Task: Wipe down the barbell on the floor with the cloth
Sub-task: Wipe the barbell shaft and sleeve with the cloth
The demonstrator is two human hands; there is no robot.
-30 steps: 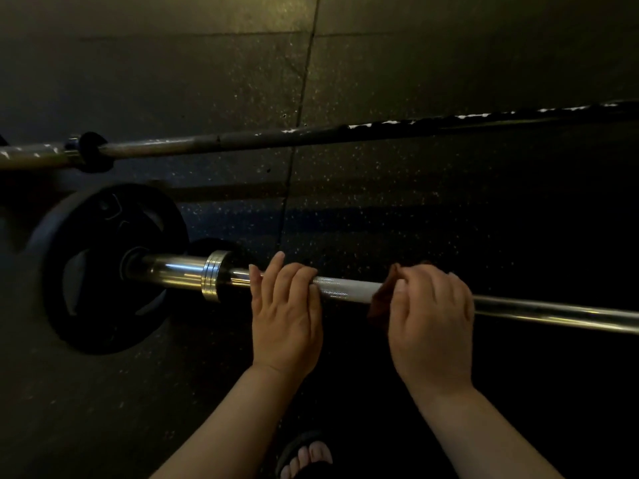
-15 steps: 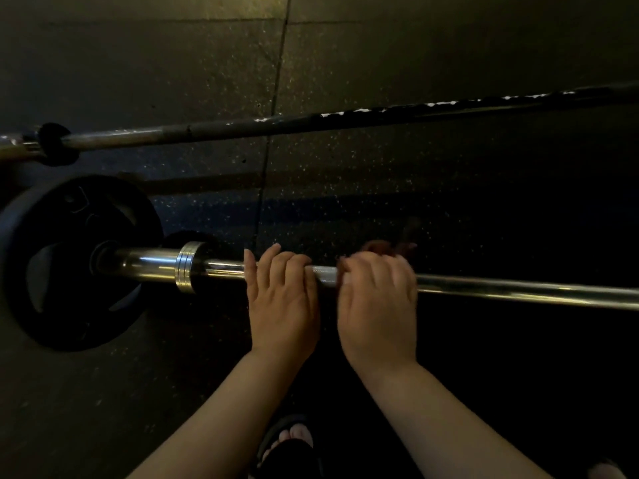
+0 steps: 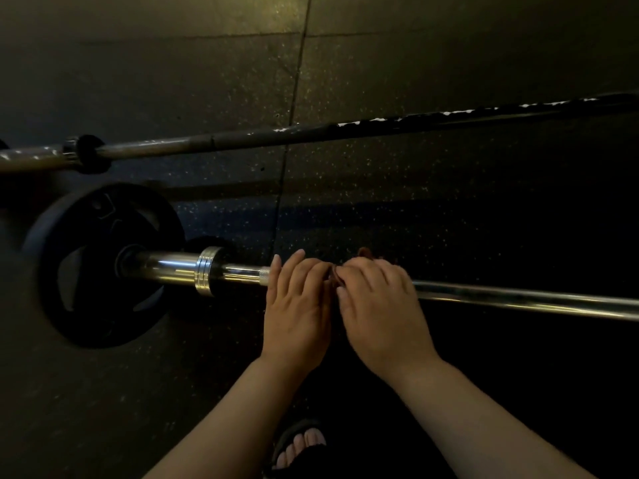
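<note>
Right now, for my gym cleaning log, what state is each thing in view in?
barbell, lying on the floor, one end loaded.
weight plate, upright on the barbell's sleeve.
cloth, bunched on the barbell under the right hand.
left hand, fingers laid over the barbell.
right hand, gripping the cloth.
second bar, lying on the floor farther away, untouched.

I'm getting a very dim frame: weak yellowish light is reaching the floor (image 3: 207,81) at the top, the lower right is sinking into black, glare is streaking along the barbell (image 3: 518,299), and edges are bowing slightly.
</note>
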